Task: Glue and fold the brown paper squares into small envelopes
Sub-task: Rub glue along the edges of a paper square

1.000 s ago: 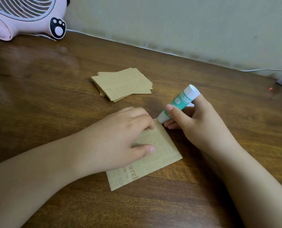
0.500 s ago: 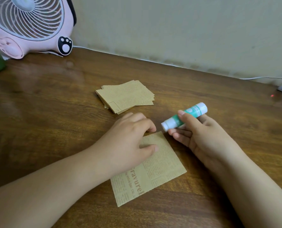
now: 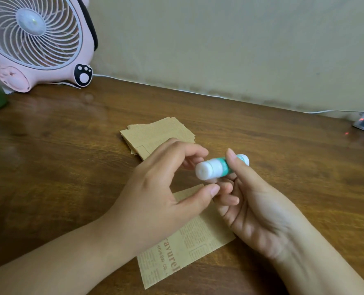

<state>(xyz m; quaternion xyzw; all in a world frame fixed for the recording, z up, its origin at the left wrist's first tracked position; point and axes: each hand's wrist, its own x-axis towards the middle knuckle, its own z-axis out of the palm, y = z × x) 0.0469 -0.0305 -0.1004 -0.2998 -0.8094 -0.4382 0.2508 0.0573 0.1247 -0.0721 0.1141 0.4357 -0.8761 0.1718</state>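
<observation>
Stage: early, no fold showing | right hand (image 3: 259, 211) gripping capped green-and-white glue stick (image 3: 219, 168) | left hand (image 3: 162, 188) curling at its cap, holding nothing | printed brown paper square (image 3: 189, 248) lying flat under both hands, toward tabletop's (image 3: 49, 156) near edge | brown paper stack (image 3: 153, 135) waiting mid-tabletop.

Left hand (image 3: 155, 196): we see it bare, no ring.
Right hand (image 3: 259, 211): bare.
Forearms: we see no sleeves.
Nails: short, unpainted.
</observation>
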